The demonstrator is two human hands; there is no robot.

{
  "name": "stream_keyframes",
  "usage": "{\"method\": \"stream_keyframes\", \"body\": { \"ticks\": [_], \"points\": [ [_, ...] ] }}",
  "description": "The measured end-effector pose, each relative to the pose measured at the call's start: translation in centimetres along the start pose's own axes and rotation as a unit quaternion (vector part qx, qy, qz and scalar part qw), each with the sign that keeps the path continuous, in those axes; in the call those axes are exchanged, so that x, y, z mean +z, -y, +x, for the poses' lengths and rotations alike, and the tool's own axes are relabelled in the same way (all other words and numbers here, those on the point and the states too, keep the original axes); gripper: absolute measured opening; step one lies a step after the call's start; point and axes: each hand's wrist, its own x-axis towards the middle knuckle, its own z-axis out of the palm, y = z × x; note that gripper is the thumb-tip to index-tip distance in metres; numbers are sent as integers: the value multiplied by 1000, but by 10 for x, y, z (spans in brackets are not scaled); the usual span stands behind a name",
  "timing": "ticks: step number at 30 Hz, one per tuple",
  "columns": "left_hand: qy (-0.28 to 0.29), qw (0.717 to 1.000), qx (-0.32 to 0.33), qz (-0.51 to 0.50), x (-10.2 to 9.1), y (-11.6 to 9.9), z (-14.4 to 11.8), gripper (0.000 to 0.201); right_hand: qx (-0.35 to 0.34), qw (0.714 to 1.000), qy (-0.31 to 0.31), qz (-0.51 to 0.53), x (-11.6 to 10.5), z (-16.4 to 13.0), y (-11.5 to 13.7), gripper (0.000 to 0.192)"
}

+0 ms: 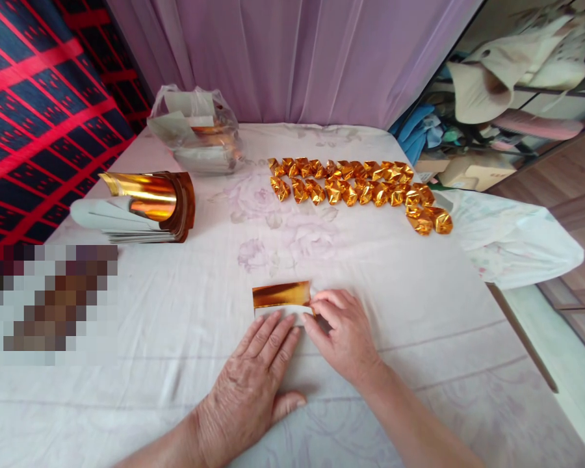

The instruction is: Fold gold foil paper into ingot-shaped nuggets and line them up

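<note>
No text, label, brand, number or sign can be read anywhere in the view.

The surface was a bed (pixel 419 338) covered with a white sheet with pale flowers. On it lay a small gold foil sheet (pixel 281 294), half folded, near the front. At the left was a stack of gold sheets (pixel 146 208), curling up. Behind it sat a clear plastic bag (pixel 195 130). Two rows of folded gold pieces (pixel 361 185) lay at the back right.
</note>
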Motion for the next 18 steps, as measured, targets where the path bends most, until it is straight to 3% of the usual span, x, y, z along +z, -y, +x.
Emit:
{"method": "stream_keyframes", "body": {
  "ticks": [18],
  "points": [
    [34,999,-12,-32,-3,1,1,80,-8,1000,-12,-10,2,-1,-2,20]
  ]
}}
